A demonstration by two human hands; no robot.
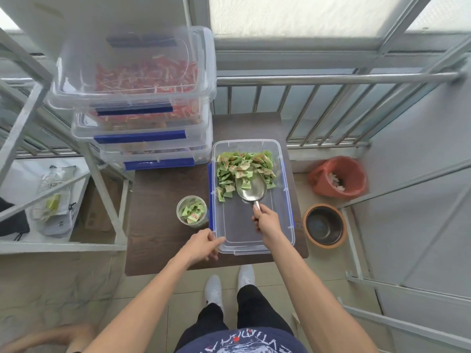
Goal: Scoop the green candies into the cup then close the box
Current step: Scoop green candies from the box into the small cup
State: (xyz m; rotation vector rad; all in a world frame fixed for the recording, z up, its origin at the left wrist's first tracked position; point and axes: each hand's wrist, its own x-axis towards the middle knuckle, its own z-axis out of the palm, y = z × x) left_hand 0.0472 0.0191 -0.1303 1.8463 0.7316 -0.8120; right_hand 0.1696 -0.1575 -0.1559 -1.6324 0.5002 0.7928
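A clear plastic box [286,200] with blue latches lies open on the dark table [165,200]. Green wrapped candies [242,169] are heaped in its far half. My right hand [266,221] grips the handle of a metal scoop [252,191], whose bowl is pushed into the near edge of the heap with a few candies in it. A clear cup [192,211] partly filled with green candies stands left of the box. My left hand [204,244] holds the box's near left corner, thumb on the rim.
Three closed clear boxes [142,98] with red candies are stacked at the table's back left. A metal rack [51,174] stands on the left. An orange bin [339,177] and a dark bowl [325,225] sit on the floor right of the table. A railing runs behind.
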